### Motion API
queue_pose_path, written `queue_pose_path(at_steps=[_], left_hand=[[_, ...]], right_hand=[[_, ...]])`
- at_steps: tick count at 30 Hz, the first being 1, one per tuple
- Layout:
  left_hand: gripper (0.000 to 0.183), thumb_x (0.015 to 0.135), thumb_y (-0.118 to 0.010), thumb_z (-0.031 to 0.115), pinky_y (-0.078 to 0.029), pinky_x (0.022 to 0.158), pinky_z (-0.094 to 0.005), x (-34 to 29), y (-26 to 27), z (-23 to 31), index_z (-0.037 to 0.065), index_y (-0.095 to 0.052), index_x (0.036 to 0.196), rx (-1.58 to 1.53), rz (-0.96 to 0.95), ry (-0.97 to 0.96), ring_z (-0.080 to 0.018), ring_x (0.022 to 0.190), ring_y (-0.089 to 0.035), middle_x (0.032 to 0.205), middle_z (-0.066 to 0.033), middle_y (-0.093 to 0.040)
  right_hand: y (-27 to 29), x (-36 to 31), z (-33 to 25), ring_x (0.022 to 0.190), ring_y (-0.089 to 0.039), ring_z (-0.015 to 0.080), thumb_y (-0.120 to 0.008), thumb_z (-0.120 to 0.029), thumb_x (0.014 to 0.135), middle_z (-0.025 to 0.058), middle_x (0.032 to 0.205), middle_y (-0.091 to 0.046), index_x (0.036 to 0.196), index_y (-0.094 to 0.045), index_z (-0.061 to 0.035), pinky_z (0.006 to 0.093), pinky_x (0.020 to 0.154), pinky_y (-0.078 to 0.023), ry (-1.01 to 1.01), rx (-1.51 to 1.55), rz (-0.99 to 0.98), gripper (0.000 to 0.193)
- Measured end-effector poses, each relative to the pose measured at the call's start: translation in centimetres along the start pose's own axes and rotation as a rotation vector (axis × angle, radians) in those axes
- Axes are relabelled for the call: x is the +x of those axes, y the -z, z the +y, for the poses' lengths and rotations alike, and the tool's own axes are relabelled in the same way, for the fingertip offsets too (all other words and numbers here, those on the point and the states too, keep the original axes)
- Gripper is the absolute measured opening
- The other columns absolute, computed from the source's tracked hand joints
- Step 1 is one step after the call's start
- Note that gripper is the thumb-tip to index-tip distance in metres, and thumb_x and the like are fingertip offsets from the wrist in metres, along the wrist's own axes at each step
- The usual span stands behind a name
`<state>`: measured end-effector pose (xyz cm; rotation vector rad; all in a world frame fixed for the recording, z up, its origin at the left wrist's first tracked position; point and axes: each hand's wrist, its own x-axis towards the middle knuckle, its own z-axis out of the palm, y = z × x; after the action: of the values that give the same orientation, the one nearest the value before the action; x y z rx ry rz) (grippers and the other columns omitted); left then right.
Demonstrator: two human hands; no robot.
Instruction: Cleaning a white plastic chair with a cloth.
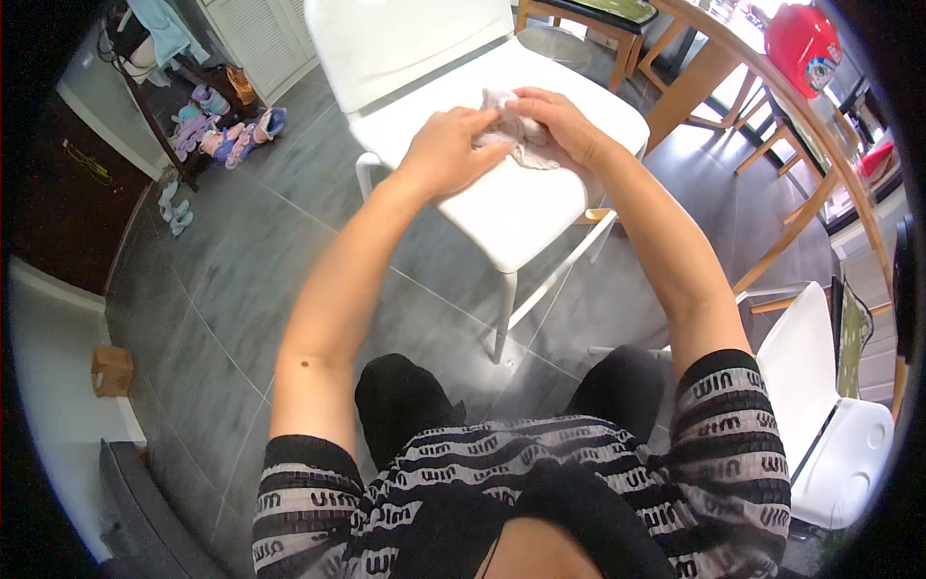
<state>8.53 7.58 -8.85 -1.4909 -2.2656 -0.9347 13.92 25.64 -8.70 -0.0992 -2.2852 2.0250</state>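
Observation:
A crumpled whitish cloth [532,152] rests on the seat of a white chair [473,227]. My left hand [451,150] grips the cloth's left side, thumb and fingers closed on it. From the other side, my right hand [564,125] has its fingers curled over the cloth's right part. Both hands are over the middle of the seat, and the folds between them partly hide the fingertips. The chair's backrest [410,48] rises on the far left side of the seat.
A wooden table [810,92] with a red helmet-like object [803,48] stands at the right. Another white chair [801,357] is at the lower right. Roller skates [236,140] and a rack [135,87] stand far left. A small cardboard box [113,372] sits by the left wall.

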Motion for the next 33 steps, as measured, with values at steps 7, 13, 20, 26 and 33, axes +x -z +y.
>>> queue_pose_path(at_steps=[7,13,20,26,33], left_hand=[[0.018,0.082,-0.053,0.014,-0.043,0.063,-0.0289,-3.1,2.1,1.1,0.0,-0.06,0.091,-0.067,0.087,0.119,-0.0212,0.07,-0.055,0.078,-0.0125,-0.057],[0.012,0.086,-0.052,0.01,-0.04,0.063,-0.0211,-13.1,2.5,8.1,-0.001,-0.056,0.086,-0.346,0.433,0.556,-0.0077,0.069,-0.048,0.076,-0.0005,-0.054],[0.011,0.082,-0.057,0.005,-0.04,0.065,-0.0213,-15.2,-3.7,11.4,-0.002,-0.055,0.09,-0.675,0.591,0.548,-0.0096,0.071,-0.047,0.081,-0.0029,-0.049],[0.043,0.077,-0.06,0.002,-0.042,0.081,-0.0271,-14.6,-5.4,11.1,-0.004,-0.036,0.113,-0.564,0.586,0.402,-0.0159,0.096,-0.048,0.102,-0.0082,-0.047],[0.057,0.077,-0.065,0.01,-0.041,0.084,-0.0293,-11.8,-5.1,12.1,-0.003,-0.025,0.115,-0.675,0.617,0.592,-0.0164,0.098,-0.047,0.108,-0.014,-0.044]], right_hand=[[-0.4,-0.2,0.6,0.094,-0.051,0.0148,-0.056,-0.032,0.081,0.0098,0.103,-0.056,0.107,-0.055,0.0009,0.0254,0.08,-0.041,0.097,0.064,-0.051,0.042],[0.6,0.8,1.8,0.091,-0.052,0.0126,-0.056,-0.032,0.083,0.0084,0.096,-0.06,0.103,-0.057,0.0031,0.0237,0.083,-0.039,0.182,-0.122,-0.006,0.04],[0.0,0.4,0.8,0.082,-0.055,0.0125,-0.056,-0.028,0.079,0.0057,0.087,-0.062,0.096,-0.061,0.0007,0.0237,0.078,-0.041,0.241,-0.275,0.104,0.034],[1.4,1.4,1.8,0.1,-0.052,0.0293,-0.053,-0.027,0.075,0.0164,0.103,-0.058,0.098,-0.059,0.001,0.0337,0.086,-0.041,0.396,-0.714,0.444,0.037],[10.0,0.7,0.7,0.101,-0.053,0.0315,-0.047,-0.057,0.073,0.0206,0.109,-0.055,0.108,-0.054,0.0022,0.0391,0.085,-0.041,-0.224,-1.155,0.409,0.069]])
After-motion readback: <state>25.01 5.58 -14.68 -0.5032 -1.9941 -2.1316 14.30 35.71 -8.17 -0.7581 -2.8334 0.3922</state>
